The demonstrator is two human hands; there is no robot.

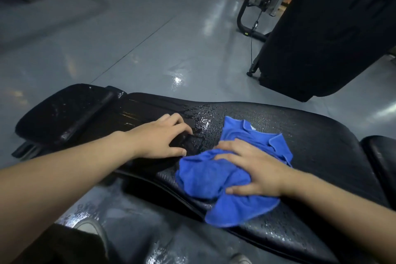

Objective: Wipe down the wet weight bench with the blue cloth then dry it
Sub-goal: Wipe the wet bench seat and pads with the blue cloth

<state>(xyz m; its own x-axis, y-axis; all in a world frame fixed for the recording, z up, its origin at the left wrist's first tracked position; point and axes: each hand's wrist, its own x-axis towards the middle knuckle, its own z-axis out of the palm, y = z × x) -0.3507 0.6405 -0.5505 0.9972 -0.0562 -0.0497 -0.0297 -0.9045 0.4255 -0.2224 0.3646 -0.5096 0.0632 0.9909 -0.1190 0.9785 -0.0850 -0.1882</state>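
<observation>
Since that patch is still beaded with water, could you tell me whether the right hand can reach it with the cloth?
Probably yes: the right hand presses the blue cloth beside the wet patch, nothing between.

The cloth (231, 169) is a plain bright blue, with a small pale tag at its 12 o'clock edge. The bench (310, 135) is black, its pad covered in a fine pebbled texture and speckled with shiny white glints of water toward 11 o'clock of the cloth. The floor (139, 49) is a flat blue-grey with pale reflected patches and a thin dark seam line. At 1 o'clock a machine (334, 34) is black. A shoe (94, 231) at 7 o'clock looks grey-white.
</observation>
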